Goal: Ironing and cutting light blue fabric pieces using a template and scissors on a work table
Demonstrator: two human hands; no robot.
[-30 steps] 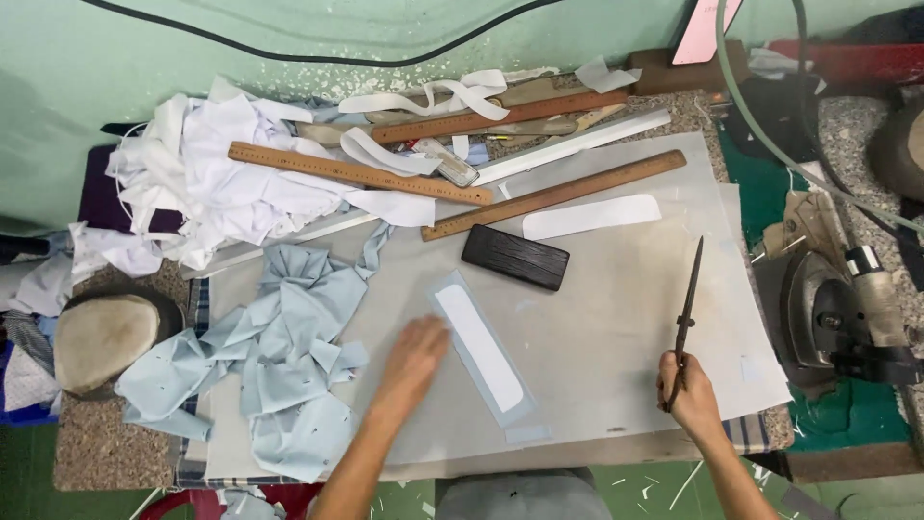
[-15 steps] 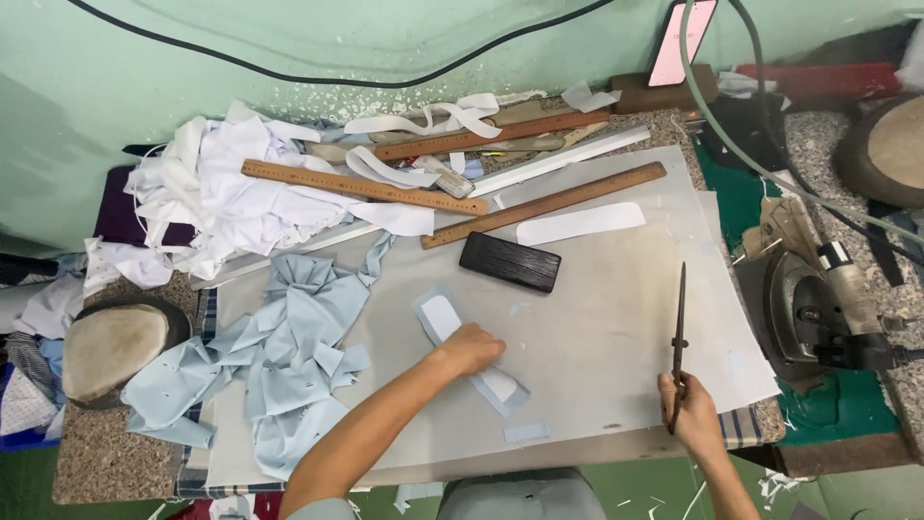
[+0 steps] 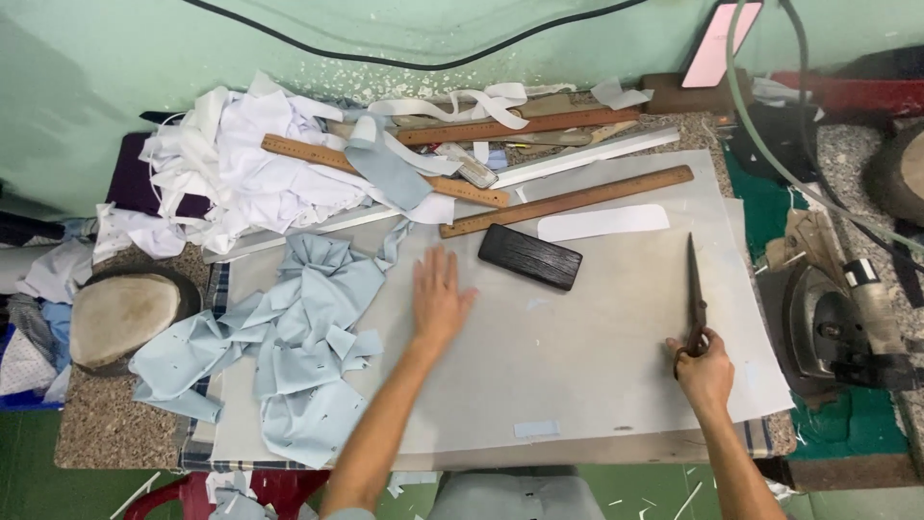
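Over at the left edge of the grey work board [image 3: 577, 385] sits a heap of pale blue cloth pieces [image 3: 289, 356], just beside the left hand [image 3: 439, 300], which lies flat on the board, fingers spread, gripping nothing. Past it, a black block [image 3: 530, 257] lies near a long wooden ruler [image 3: 568, 200]. Bare board stretches between the hands. Near the board's right edge, the right hand [image 3: 705, 371] is closed around the handles of dark scissors [image 3: 694, 294], blades together, pointing away.
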